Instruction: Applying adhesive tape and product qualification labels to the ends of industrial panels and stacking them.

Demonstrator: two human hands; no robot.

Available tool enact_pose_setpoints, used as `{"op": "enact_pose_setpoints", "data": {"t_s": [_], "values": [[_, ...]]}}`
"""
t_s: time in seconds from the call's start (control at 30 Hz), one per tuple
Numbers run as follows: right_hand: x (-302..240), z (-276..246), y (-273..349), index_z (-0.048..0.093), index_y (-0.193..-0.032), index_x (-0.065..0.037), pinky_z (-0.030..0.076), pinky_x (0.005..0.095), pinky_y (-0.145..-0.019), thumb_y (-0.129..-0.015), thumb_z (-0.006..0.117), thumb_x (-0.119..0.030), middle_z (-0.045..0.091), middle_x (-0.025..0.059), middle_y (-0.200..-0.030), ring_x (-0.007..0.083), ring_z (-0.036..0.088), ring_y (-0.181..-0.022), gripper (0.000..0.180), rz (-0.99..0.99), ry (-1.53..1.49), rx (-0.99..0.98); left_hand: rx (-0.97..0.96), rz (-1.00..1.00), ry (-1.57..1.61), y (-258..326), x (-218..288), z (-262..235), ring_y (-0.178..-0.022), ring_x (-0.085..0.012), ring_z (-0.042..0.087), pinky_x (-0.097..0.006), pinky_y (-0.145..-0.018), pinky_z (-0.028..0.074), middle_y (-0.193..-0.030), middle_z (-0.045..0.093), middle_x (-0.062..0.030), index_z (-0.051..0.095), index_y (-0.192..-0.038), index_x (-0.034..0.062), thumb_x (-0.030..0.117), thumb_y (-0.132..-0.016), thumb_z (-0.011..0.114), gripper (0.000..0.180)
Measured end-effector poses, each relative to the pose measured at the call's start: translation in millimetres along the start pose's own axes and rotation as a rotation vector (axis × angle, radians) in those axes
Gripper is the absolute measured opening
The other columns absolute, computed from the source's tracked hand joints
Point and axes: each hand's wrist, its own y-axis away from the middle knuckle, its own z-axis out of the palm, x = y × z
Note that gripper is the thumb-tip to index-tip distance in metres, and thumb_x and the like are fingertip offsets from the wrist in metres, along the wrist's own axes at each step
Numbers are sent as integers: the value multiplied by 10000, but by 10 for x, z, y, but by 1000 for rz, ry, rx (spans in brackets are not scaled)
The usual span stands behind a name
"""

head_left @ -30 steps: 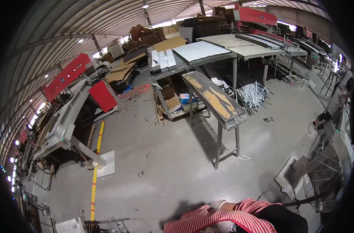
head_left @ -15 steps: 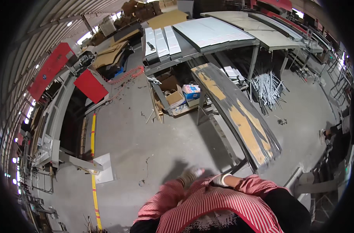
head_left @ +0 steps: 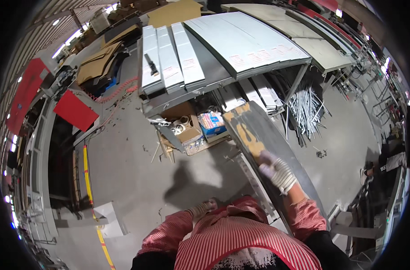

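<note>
My right hand (head_left: 278, 173), in a pale striped work glove, reaches forward over the long narrow bench (head_left: 281, 139) with its worn, peeling tan and dark top. Its fingers look stretched out and hold nothing I can see; whether they touch the surface I cannot tell. Low in front of my striped apron (head_left: 241, 234) is my left hand (head_left: 203, 208), gloved too, beside the bench and above the floor. Its fingers are small and partly turned away. Ahead, a large table (head_left: 209, 67) carries a stack of white panels (head_left: 254, 42) and narrow white strips (head_left: 166, 58) with a dark hand tool (head_left: 151, 65).
Under the table sit a cardboard box with rolls (head_left: 182, 126) and a blue box (head_left: 211, 123). A bundle of metal rods (head_left: 307, 110) stands to the right. On the left are a red-fronted machine (head_left: 76, 110) and a yellow floor line (head_left: 88, 180).
My right hand has moved from my waist forward over the bench. My left hand has shifted left and slightly down in view. The table with white panels appears nearer.
</note>
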Motion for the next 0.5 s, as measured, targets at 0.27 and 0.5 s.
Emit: {"op": "enact_pose_setpoints", "data": {"t_s": [0.27,0.5], "values": [[1111,-1606,-2078,464,-1401,51,423,365,-1054,-858,706,-522,602,209,-1296,275,569,-1217,826,337,247,-10,509,233,426,-1021,1075,-939,-944,-180,651,-308,-881,483,-1072,706,-62,650,-1202,76,315,-927,638,364],[1312,-1644,-2854,495,-1392,14,513,338,-918,-865,729,-392,636,161,-1228,194,641,-1057,706,507,-589,-300,511,-113,638,-1421,1353,-445,-959,-141,648,-259,-817,481,-1069,704,-44,660,-1174,78,371,-938,592,383]]}}
